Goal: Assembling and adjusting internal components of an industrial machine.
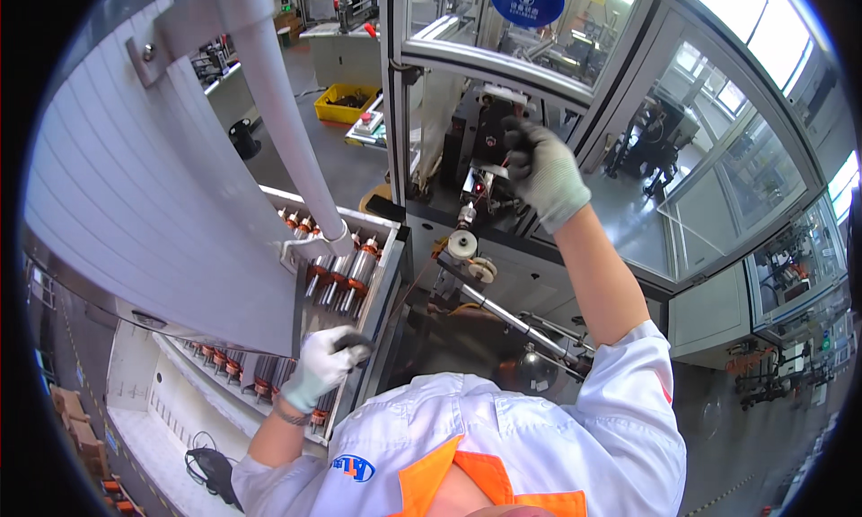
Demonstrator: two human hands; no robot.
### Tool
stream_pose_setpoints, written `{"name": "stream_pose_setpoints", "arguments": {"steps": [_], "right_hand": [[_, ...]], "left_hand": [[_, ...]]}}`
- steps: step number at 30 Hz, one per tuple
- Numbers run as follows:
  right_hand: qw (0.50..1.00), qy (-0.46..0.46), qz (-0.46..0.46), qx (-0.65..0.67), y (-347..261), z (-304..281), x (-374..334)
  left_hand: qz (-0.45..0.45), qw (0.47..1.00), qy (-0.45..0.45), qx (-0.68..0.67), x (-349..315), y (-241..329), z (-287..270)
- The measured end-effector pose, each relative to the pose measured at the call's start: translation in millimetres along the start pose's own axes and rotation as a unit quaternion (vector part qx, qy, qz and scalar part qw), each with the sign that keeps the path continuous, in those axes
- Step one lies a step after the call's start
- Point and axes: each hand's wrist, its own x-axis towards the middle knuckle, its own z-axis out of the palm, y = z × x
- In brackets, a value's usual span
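Note:
My left hand (325, 366), in a white glove with dark fingertips, is over the inner side of a tray (388, 264) of motor armatures (361, 267) with steel shafts and copper-coloured windings. Its fingers are curled together; what they hold, if anything, is hidden. My right hand (544, 168), gloved the same way, is raised at the machine's opening with its fingers bent but apart, and I see nothing held in it. Below and left of it sits a metal spindle (466, 215) beside a small red light. A white pulley wheel (462, 244) is mounted just nearer to me.
A large white panel (171, 212) and a grey post (292, 122) rise on the left, above the tray. Glass-panelled frames (620, 104) enclose the machine. A metal bar (512, 315) slants below the pulley. Farther off stands a yellow bin (346, 113).

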Motion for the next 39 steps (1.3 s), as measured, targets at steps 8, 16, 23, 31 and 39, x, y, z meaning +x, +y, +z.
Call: {"name": "stream_pose_setpoints", "arguments": {"steps": [8,16,23,31,39], "right_hand": [[0.988,0.068,0.138,0.033,75.2,-20.8,26.9],[0.987,0.042,0.133,0.083,90.0,-40.2,71.5],[0.988,0.032,0.127,0.079,95.2,-37.9,79.6],[0.984,0.086,0.100,0.117,85.9,-32.2,127.7],[0.990,-0.007,0.140,-0.004,87.9,-25.3,55.0]], "left_hand": [[-0.080,0.979,0.121,-0.142,-43.2,-18.6,-24.9],[-0.071,0.974,0.145,-0.156,-31.7,-19.3,-20.5],[-0.095,0.973,0.141,-0.154,-31.7,-17.0,-21.7],[-0.090,0.981,0.092,-0.148,-10.2,1.3,-19.7],[-0.127,0.977,0.102,-0.135,4.8,24.3,-9.9]]}}
